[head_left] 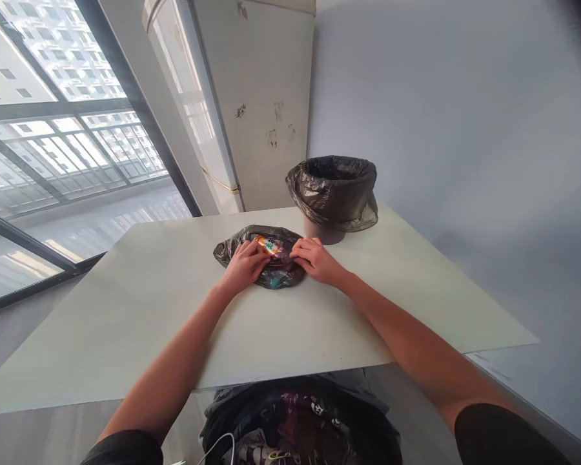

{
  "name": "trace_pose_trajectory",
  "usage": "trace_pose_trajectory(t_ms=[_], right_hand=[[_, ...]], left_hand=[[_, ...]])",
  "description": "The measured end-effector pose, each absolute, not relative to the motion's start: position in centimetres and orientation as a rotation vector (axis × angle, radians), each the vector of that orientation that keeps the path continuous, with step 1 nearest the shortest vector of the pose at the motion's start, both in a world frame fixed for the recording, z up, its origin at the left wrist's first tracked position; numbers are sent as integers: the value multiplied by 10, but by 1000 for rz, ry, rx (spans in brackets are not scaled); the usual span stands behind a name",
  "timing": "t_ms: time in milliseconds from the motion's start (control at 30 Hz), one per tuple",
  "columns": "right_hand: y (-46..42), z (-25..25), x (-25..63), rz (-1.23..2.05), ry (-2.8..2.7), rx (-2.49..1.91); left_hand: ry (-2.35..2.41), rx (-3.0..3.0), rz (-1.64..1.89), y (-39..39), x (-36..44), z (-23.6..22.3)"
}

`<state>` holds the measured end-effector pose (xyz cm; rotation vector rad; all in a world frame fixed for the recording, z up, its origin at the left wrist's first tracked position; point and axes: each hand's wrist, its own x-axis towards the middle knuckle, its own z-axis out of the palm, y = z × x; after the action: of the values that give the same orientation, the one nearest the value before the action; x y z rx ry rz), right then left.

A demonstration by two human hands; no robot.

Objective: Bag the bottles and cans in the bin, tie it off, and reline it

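While the left grip (246, 263) and right grip (314, 259) pinch its edge, crinkly black plastic bag (233, 243) between them, flat pale table (290, 329) below, round black-plastic-covered bin (336, 201) behind the right grip

The crumpled bag (230, 244) is a see-through smoky black with pale glints, and a teal patch shows through its lower part. Inside, the wrapper (269, 245) is white and orange with green lettering. A glossy brownish-black liner (339, 197) covers a dull mauve-brown bin (325, 234). The surface (290, 323) is plain pale greenish-white with tiny dark specks near its front edge. Behind, the off-white fridge (266, 77) carries brown blotches, the wall (440, 129) is plain blue-grey, and the 2 sleeves (503, 436) are black.
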<state>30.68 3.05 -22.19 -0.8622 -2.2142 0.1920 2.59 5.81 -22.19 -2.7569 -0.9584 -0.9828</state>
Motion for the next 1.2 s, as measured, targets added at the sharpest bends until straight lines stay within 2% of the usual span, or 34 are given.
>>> trace_pose_trajectory(t_ms=[167, 333, 433, 533, 667, 867, 1100, 1200], right_hand=[[25, -215, 312, 391, -2079, -659], [25, -216, 317, 470, -2181, -698], [26, -214, 319, 358, -2253, -988], [28, -209, 320, 80, -2209, -1420], [30, -208, 321, -25, -2190, -1566], [30, -214, 323, 19, -2365, -1638], [26, -212, 320, 141, -2303, -1747], [28, -217, 319, 184, -2295, -1684]], left_hand=[[-946, -2811, -1113, 50, 22, -212], [-1266, -2826, -760, 46, 20, -213], [-1559, -2671, -680, 49, 21, -212], [-1854, -2459, -661, 53, 22, -208], [-2093, -2329, -579, 53, 22, -203], [-2011, -2354, -513, 54, 16, -203], [-2041, -2374, -126, 54, 4, -208], [-1834, -2423, -181, 51, 2, -205]])
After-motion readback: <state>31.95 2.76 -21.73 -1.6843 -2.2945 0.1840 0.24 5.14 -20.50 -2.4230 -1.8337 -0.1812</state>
